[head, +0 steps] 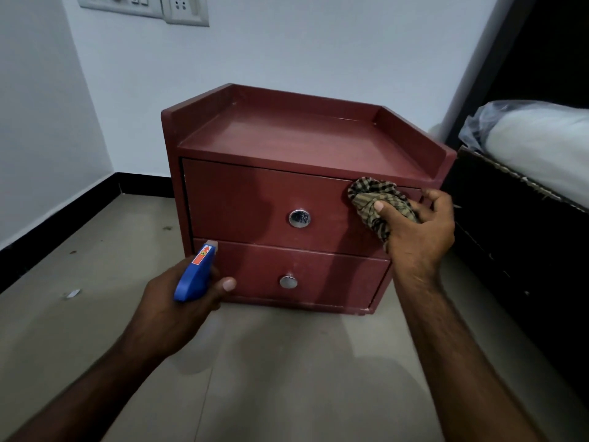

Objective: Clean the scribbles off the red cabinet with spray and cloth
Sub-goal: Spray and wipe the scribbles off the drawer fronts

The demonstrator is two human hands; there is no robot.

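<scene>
The red cabinet [287,135] stands on the floor [287,362] near the back wall [318,52], under a switch panel [143,4]. A dark bed frame [510,224] crowds the cabinet's right side. Bare floor stretches to the left of the cabinet and in front of it. The right grip [417,224] pinches a checked cloth [374,199] against the right end of the cabinet's upper drawer [255,199], right of its round knob [299,218]. The left grip [178,301] is curled round a blue spray bottle [194,272], in front of the cabinet's lower left corner.

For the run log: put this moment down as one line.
left hand: holds blue spray bottle | right hand: grips checked cloth against upper drawer, right end | red cabinet: drawers shut
</scene>
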